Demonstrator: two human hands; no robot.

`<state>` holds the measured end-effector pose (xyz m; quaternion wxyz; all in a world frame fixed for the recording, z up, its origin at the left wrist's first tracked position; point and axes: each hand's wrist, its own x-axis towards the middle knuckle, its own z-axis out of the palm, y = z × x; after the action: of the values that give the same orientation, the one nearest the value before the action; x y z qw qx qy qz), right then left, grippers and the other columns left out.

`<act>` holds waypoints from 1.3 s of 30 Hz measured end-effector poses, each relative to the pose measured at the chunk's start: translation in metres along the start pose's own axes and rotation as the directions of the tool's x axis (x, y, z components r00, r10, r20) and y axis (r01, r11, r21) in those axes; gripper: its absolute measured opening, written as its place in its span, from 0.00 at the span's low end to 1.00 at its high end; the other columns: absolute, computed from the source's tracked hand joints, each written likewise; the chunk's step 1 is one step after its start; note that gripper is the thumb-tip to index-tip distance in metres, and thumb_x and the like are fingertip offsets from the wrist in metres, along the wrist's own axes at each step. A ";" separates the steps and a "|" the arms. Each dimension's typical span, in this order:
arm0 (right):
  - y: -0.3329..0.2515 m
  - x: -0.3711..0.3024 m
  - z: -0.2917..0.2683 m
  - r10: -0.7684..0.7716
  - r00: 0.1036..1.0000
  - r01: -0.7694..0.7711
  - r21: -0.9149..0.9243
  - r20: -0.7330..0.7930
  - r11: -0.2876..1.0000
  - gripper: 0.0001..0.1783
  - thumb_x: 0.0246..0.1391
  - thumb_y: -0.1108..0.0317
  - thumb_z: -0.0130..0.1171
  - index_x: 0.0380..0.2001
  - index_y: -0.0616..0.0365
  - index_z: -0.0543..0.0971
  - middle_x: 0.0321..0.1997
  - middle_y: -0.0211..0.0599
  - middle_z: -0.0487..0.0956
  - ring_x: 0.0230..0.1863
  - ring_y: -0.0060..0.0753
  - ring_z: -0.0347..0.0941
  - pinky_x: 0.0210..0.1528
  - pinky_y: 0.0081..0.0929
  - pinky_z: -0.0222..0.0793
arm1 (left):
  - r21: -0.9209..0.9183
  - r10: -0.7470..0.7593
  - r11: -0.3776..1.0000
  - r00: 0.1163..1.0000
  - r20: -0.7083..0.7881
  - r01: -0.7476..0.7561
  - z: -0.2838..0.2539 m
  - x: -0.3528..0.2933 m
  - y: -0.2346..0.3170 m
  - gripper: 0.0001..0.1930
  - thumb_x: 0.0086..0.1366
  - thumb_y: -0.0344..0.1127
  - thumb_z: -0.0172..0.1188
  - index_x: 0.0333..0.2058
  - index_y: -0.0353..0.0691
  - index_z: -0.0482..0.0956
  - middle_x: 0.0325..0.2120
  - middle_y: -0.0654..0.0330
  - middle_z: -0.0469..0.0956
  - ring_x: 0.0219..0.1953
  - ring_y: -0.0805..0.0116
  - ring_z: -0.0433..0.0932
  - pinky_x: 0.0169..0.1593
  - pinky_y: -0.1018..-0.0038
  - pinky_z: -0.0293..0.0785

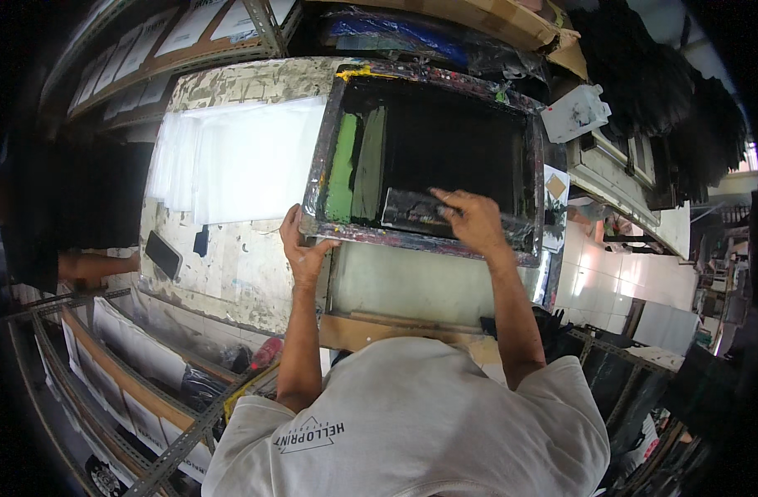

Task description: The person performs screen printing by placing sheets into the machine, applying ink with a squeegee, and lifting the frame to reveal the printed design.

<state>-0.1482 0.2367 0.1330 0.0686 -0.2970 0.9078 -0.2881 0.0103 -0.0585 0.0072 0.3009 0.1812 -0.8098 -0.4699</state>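
A screen-printing frame [400,237] with a paint-spattered rim lies on the work table, dark inside, with a bright green strip [342,166] and a duller green strip [371,161] toward its left. My left hand [305,251] grips the frame's near left corner, thumb along the near rim. Inside the frame, close to its near side, a dark squeegee [408,209] lies across the mesh. My right hand [475,220] holds the squeegee toward its right end, index finger stretched along it. Part of the squeegee is hidden beneath that hand.
White sheets [246,157] lie left of the frame on the stained table [230,286]. A phone [163,255] rests near the table's left edge, beside another person's arm [97,266]. A pale panel [412,282] lies nearer me. Metal racks [172,455] stand lower left; a white container [576,113] sits far right.
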 end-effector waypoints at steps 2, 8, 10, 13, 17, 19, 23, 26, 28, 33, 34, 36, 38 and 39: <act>0.004 -0.009 0.025 -0.099 0.995 0.095 -0.272 -0.004 0.958 0.35 0.47 0.66 0.70 0.61 0.43 0.75 0.46 0.43 0.80 0.47 0.44 0.75 0.53 0.43 0.61 | 0.108 0.056 0.993 0.998 -0.003 -0.056 -0.001 -0.003 -0.007 0.50 0.31 0.45 0.82 0.58 0.37 0.73 0.60 0.50 0.68 0.61 0.49 0.64 0.64 0.56 0.64; 0.028 0.033 0.039 0.005 1.000 0.001 -0.278 0.020 0.961 0.44 0.34 0.71 0.72 0.61 0.43 0.73 0.54 0.44 0.72 0.56 0.43 0.64 0.57 0.47 0.52 | 0.203 0.156 0.967 0.988 0.002 -0.153 -0.006 -0.006 -0.021 0.48 0.32 0.47 0.81 0.55 0.35 0.76 0.59 0.48 0.69 0.60 0.47 0.65 0.62 0.55 0.64; 0.052 0.069 0.037 -0.041 0.997 0.019 -0.295 -0.068 0.955 0.44 0.33 0.71 0.72 0.61 0.44 0.73 0.54 0.45 0.72 0.56 0.44 0.64 0.58 0.47 0.51 | 0.193 0.128 0.973 0.992 0.016 -0.129 -0.005 -0.004 -0.018 0.48 0.31 0.47 0.81 0.55 0.35 0.75 0.59 0.48 0.69 0.60 0.46 0.64 0.61 0.55 0.64; 0.083 0.132 0.026 -0.095 0.989 0.053 -0.317 -0.116 0.947 0.43 0.34 0.68 0.70 0.61 0.43 0.74 0.56 0.49 0.72 0.57 0.47 0.64 0.59 0.48 0.51 | 0.194 0.097 0.976 0.995 0.031 -0.102 -0.007 -0.003 -0.013 0.48 0.32 0.47 0.81 0.57 0.37 0.75 0.59 0.47 0.68 0.60 0.46 0.64 0.61 0.55 0.64; 0.117 0.203 0.017 -0.172 0.967 0.088 -0.389 -0.187 0.917 0.43 0.35 0.65 0.70 0.62 0.43 0.73 0.57 0.48 0.73 0.58 0.47 0.65 0.59 0.49 0.51 | 0.123 0.105 0.987 0.994 0.012 -0.106 -0.007 -0.005 -0.017 0.49 0.33 0.46 0.81 0.58 0.39 0.74 0.59 0.48 0.68 0.60 0.46 0.65 0.61 0.55 0.64; 0.125 0.226 0.010 -0.163 0.977 0.102 -0.371 -0.137 0.923 0.43 0.36 0.65 0.70 0.62 0.43 0.73 0.60 0.48 0.72 0.60 0.47 0.65 0.59 0.48 0.51 | 0.115 0.101 0.988 0.995 0.025 -0.103 -0.007 -0.004 -0.012 0.46 0.39 0.49 0.79 0.59 0.42 0.73 0.59 0.47 0.68 0.61 0.47 0.64 0.62 0.55 0.63; 0.125 0.243 -0.010 -0.142 0.982 0.102 -0.285 -0.124 0.953 0.35 0.43 0.66 0.70 0.60 0.42 0.76 0.56 0.49 0.78 0.60 0.51 0.70 0.59 0.50 0.59 | 0.116 0.038 0.992 0.999 0.028 -0.041 -0.009 -0.006 -0.009 0.48 0.37 0.52 0.79 0.59 0.39 0.73 0.58 0.49 0.70 0.59 0.48 0.65 0.61 0.57 0.63; 0.118 0.238 -0.017 -0.255 0.952 0.218 -0.207 -0.169 0.954 0.27 0.47 0.68 0.67 0.54 0.41 0.80 0.45 0.46 0.83 0.47 0.53 0.78 0.52 0.48 0.68 | 0.027 -0.061 0.998 0.997 0.054 0.060 -0.009 -0.013 -0.018 0.46 0.41 0.50 0.79 0.59 0.37 0.73 0.57 0.50 0.70 0.58 0.51 0.66 0.62 0.60 0.62; 0.127 0.222 -0.009 -0.219 0.964 0.173 -0.268 -0.151 0.948 0.26 0.48 0.68 0.67 0.53 0.40 0.81 0.44 0.46 0.83 0.42 0.53 0.79 0.49 0.45 0.72 | 0.014 -0.082 0.997 0.993 0.085 0.082 -0.007 -0.010 -0.009 0.44 0.43 0.44 0.79 0.59 0.35 0.72 0.56 0.52 0.70 0.57 0.53 0.66 0.62 0.61 0.62; 0.083 0.144 0.012 -0.250 0.943 0.164 -0.346 -0.220 0.924 0.25 0.51 0.68 0.63 0.54 0.35 0.80 0.39 0.55 0.82 0.40 0.54 0.79 0.41 0.47 0.74 | -0.164 -0.169 0.972 0.986 -0.002 0.166 -0.002 -0.017 -0.007 0.41 0.47 0.31 0.76 0.61 0.35 0.69 0.53 0.54 0.71 0.57 0.57 0.66 0.62 0.63 0.62; 0.068 0.122 0.008 -0.220 0.958 0.153 -0.325 -0.181 0.933 0.26 0.51 0.68 0.62 0.55 0.35 0.79 0.41 0.57 0.82 0.41 0.55 0.80 0.42 0.47 0.74 | -0.160 -0.164 0.974 0.986 0.002 0.163 -0.003 -0.015 0.001 0.41 0.47 0.29 0.75 0.62 0.35 0.69 0.53 0.55 0.71 0.57 0.57 0.66 0.62 0.63 0.62; 0.031 0.078 -0.002 -0.158 0.980 0.115 -0.297 -0.124 0.948 0.27 0.51 0.70 0.61 0.56 0.37 0.79 0.42 0.58 0.81 0.43 0.56 0.79 0.45 0.48 0.73 | -0.181 -0.141 0.974 0.990 -0.018 0.136 -0.007 -0.009 0.015 0.41 0.48 0.26 0.74 0.62 0.35 0.68 0.52 0.55 0.71 0.56 0.58 0.67 0.62 0.64 0.62; 0.000 0.038 -0.019 -0.101 0.991 0.080 -0.211 -0.086 0.974 0.28 0.49 0.69 0.62 0.56 0.37 0.78 0.46 0.60 0.80 0.49 0.57 0.77 0.50 0.49 0.72 | -0.235 -0.106 0.968 0.993 -0.055 0.090 -0.009 0.002 0.029 0.40 0.48 0.23 0.72 0.62 0.35 0.68 0.52 0.54 0.71 0.56 0.59 0.68 0.63 0.65 0.62; -0.014 0.022 -0.028 -0.104 0.990 0.082 -0.214 -0.091 0.973 0.28 0.48 0.66 0.64 0.56 0.37 0.79 0.45 0.59 0.80 0.48 0.56 0.77 0.49 0.48 0.72 | -0.243 -0.120 0.965 0.991 -0.064 0.101 -0.009 0.009 0.041 0.38 0.49 0.20 0.70 0.62 0.32 0.67 0.54 0.55 0.71 0.57 0.60 0.69 0.64 0.66 0.62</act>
<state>-0.1670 0.2285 0.1651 -0.0229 -0.3297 0.9205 -0.2086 0.0090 -0.0492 0.0493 0.3252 0.2067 -0.7236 -0.5726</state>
